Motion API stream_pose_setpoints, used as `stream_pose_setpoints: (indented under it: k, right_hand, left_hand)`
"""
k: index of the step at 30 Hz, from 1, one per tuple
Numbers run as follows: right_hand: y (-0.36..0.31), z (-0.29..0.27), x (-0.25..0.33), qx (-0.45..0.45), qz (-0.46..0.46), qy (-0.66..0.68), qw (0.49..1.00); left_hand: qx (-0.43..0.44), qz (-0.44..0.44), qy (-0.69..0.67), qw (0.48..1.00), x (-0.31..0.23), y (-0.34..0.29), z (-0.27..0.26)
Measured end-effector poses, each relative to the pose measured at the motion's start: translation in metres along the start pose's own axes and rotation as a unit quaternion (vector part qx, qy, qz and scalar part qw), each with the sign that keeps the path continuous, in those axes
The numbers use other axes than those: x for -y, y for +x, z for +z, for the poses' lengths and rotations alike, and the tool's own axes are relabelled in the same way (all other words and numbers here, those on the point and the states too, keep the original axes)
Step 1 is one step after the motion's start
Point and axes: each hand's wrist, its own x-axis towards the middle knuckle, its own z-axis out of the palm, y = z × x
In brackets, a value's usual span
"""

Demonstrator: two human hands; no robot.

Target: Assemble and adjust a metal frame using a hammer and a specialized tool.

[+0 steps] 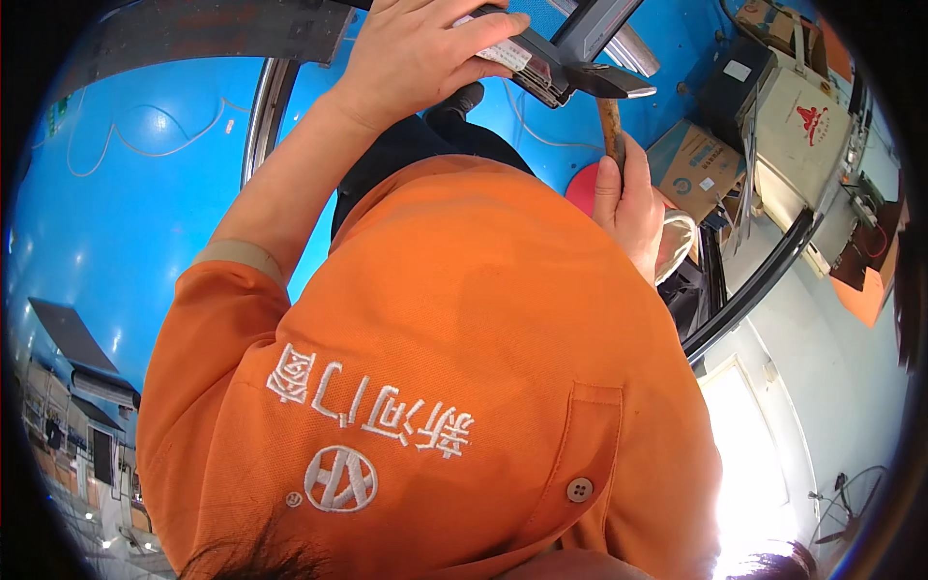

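Orange, white-embroidered cloth shirt (474,290) fills your near view

At the far centre, your left hand (411,53) curls firmly around a dark grey, hard-edged profile (543,64). Rightward, your right hand (633,208) wraps round a wooden-handled, dark-metal hammer (611,121), its head just beside the profile; contact is unclear.

Far in the middle, the left fingers (491,32) lie over a bar (543,70). Right of them, the right fingers (634,172) wrap the hammer (611,124), its head beside the bar's end. Farther right sits a carton (704,159). Far left, a cable (145,155) lies on the floor (184,203).
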Motion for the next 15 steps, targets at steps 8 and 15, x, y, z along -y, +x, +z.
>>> stream_pose_setpoints:
  k: [8,15]
  right_hand:
    - [0.0,-0.004,0.0,-0.013,-0.025,0.012,1.0]
    - [0.0,-0.009,0.006,-0.021,-0.017,0.049,0.998]
  left_hand:
    - [-0.074,0.002,-0.015,0.997,0.001,0.0,0.008]
    - [-0.051,-0.002,-0.021,0.998,0.0,-0.002,0.001]
